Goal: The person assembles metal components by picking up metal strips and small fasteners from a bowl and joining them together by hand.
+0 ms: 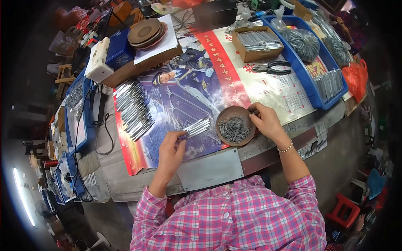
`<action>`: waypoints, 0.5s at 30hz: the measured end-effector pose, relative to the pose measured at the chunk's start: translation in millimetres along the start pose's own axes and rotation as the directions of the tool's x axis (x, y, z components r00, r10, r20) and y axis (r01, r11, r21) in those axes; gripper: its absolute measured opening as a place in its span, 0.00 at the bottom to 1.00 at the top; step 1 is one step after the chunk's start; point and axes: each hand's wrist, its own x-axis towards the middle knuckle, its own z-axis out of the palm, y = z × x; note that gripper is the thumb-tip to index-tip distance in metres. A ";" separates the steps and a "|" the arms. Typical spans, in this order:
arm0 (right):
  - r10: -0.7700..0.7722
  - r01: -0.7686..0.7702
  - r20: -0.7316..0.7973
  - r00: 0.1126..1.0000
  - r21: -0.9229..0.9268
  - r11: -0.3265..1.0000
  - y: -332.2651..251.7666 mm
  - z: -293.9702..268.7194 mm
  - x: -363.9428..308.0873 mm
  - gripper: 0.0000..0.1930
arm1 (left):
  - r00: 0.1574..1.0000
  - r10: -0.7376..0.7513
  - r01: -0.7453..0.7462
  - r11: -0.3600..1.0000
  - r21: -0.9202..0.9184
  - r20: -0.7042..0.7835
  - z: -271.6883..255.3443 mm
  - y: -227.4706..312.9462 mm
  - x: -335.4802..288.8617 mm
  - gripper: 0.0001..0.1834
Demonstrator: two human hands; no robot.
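Observation:
Thin silvery metal rods lie in a small group on the poster-covered table. My left hand is at their near left end, fingertips beside or touching the rod ends, thumb apart from the fingers. To the right sits a round brown bowl with many small dark metal pieces in it. My right hand has thumb and forefinger closed at the bowl's right rim; whether a small piece is also between them is hidden. A large row of similar rods lies farther left.
Black-handled pliers lie near a cardboard box of rods. A long blue tray holds bagged pieces and more rods at right. Stacked brown dishes rest on a box at back left. A black cable runs beside another blue tray.

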 end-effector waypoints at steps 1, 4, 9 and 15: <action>-0.003 0.003 0.007 1.000 0.003 1.000 -0.5 -1.7 2.6 0.09 | 1.000 -0.006 0.006 1.000 0.003 -0.004 0.6 0.7 6.5 0.13; 0.048 -0.047 0.027 0.998 -0.014 0.999 -2.4 -2.8 7.4 0.10 | 0.999 0.033 -0.034 0.999 0.027 0.023 2.0 0.4 22.9 0.12; -0.002 0.002 0.006 1.000 0.019 1.000 -3.8 -3.7 13.5 0.10 | 0.974 0.214 -0.225 0.956 0.189 0.076 10.5 -9.2 47.0 0.12; -0.018 0.020 -0.047 0.999 0.056 0.998 5.0 -1.1 13.0 0.10 | 0.956 0.251 -0.286 0.912 0.293 0.153 14.6 -13.5 53.6 0.12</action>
